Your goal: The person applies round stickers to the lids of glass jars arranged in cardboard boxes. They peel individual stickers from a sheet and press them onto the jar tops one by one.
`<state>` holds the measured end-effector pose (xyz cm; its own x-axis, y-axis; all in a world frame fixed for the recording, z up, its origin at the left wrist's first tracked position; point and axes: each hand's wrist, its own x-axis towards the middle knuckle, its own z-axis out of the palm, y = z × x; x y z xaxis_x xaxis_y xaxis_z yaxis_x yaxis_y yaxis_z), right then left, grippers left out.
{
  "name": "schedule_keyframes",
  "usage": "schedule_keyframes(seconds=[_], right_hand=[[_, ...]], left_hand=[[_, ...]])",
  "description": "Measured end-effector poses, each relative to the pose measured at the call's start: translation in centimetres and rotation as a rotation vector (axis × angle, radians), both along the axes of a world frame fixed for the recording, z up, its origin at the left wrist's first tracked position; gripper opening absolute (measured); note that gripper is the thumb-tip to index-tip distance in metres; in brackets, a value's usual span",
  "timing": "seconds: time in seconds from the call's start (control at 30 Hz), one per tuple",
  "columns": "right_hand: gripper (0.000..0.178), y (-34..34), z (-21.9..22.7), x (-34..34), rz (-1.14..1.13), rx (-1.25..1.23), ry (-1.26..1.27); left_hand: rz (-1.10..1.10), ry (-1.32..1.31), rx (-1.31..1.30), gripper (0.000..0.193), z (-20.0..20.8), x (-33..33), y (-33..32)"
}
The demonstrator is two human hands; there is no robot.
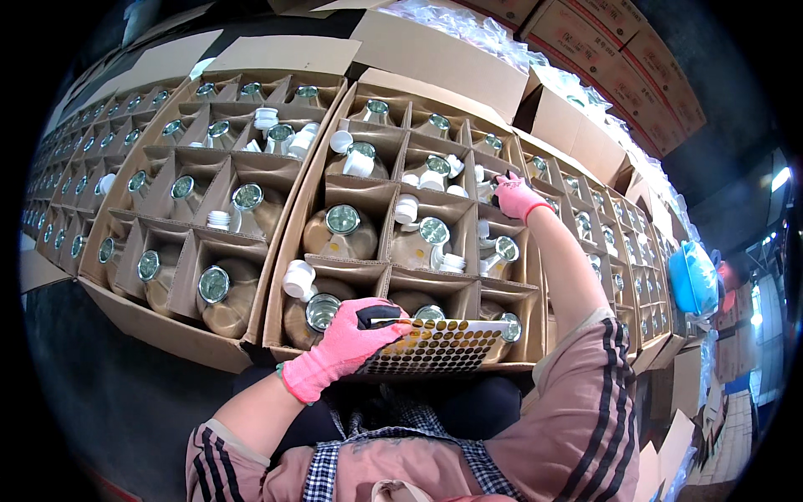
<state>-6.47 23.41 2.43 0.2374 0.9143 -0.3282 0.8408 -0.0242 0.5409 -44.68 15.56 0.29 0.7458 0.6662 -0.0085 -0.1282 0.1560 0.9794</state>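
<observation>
My left hand (339, 343), in a pink glove with dark fingertips, grips a sheet (435, 345) of round gold stickers over the near edge of the middle carton. My right hand (519, 199), gloved alike, reaches into a right-hand compartment of this carton (272, 309). Its fingers are bent in by a bottle; what they hold, if anything, is hidden. Large round glass bottles with silvery mouths stand in the cardboard compartments, among them one bottle (341, 226) left of centre. White plastic caps (407, 209) lie loose among the bottle necks.
A similar carton (159, 322) of bottles adjoins on the left, and more cartons (623, 251) run off to the right. Behind are boxes with clear plastic bags (468, 29) and stacked printed cartons (619, 75). A blue basin (693, 276) is at the far right.
</observation>
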Motion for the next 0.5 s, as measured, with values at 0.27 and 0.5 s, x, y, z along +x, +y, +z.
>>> schedule_keyframes(seconds=[0.27,0.5], right_hand=[[0.037,3.3,0.6,-5.7,0.367,0.428,0.562],[0.033,3.8,3.6,-9.3,0.342,0.125,0.031]], left_hand=[[-0.036,0.055,-0.011,0.016,0.3,0.0,0.2],[-0.033,0.014,0.023,0.015,-0.3,-0.1,0.2]])
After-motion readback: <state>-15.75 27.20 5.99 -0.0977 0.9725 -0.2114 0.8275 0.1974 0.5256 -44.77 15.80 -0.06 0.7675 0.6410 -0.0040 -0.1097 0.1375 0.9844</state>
